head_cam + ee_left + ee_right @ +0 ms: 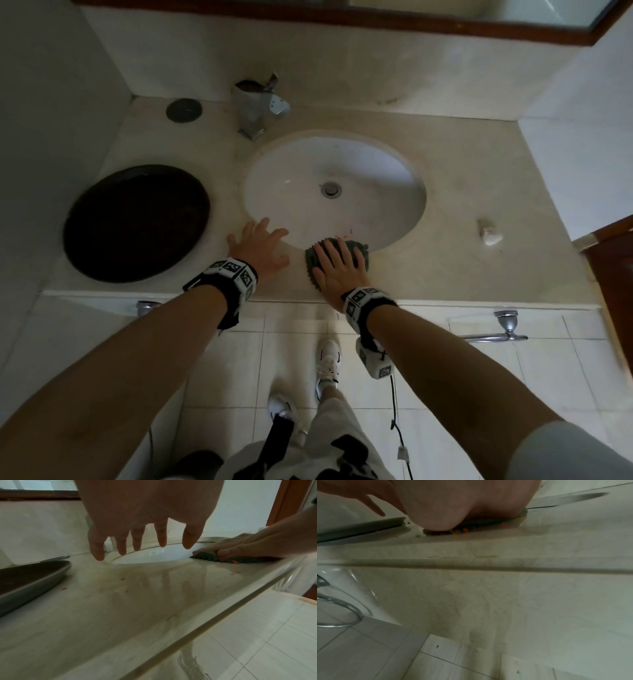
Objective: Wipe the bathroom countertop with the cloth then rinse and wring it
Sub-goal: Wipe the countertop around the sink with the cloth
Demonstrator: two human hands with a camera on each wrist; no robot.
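A dark green ribbed cloth (pixel 362 249) lies on the beige countertop (pixel 462 267) at the front rim of the white sink (pixel 376 178). My right hand (pixel 337 265) presses flat on the cloth with straight fingers. In the right wrist view the heel of my right hand (pixel 445 513) sits on the cloth (pixel 481 522), with orange crumbs (pixel 464 530) at its edge. My left hand (pixel 260 245) is open with spread fingers over the counter, left of the cloth. In the left wrist view my left hand (pixel 137 539) holds nothing, beside the cloth (pixel 205 556).
A dark round tray (pixel 137 222) fills the counter's left side. A chrome faucet (pixel 257 109) and a round dark cap (pixel 184 109) stand behind the sink. A small white lump (pixel 490 233) lies at the right. Red specks (pixel 64 588) dot the counter. A towel bar (pixel 507 325) hangs below the edge.
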